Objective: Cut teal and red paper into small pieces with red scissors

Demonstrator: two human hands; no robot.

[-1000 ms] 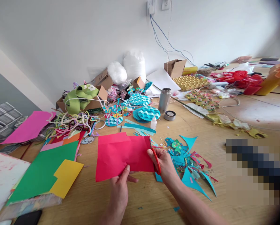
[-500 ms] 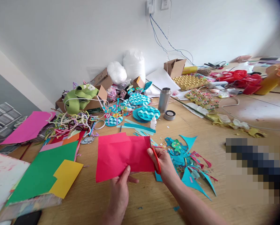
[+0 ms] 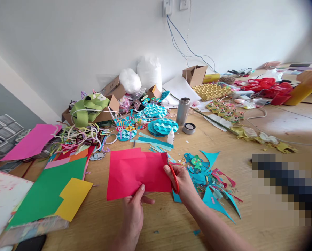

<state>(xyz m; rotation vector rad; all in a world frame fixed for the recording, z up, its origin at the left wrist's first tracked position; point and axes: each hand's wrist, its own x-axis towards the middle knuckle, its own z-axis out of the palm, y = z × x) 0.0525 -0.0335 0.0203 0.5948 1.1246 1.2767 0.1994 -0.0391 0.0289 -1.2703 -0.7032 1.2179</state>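
A red sheet of paper [image 3: 135, 172] is held just above the wooden table [image 3: 231, 146]. My left hand [image 3: 133, 209] pinches its lower edge near the middle, thumb on top. My right hand [image 3: 180, 181] is closed through the red handles of a pair of scissors [image 3: 174, 179] at the sheet's right edge; the blades are hidden behind the paper. Teal and red offcuts [image 3: 210, 181] lie just right of my right hand.
Green, yellow and pink sheets [image 3: 51, 188] lie at the left. Teal wavy discs [image 3: 162, 125], a glue bottle [image 3: 171, 136], a steel flask [image 3: 183, 111] and a tape roll [image 3: 189, 128] stand behind. Cardboard boxes [image 3: 106, 108], stuffing bags and cables line the wall.
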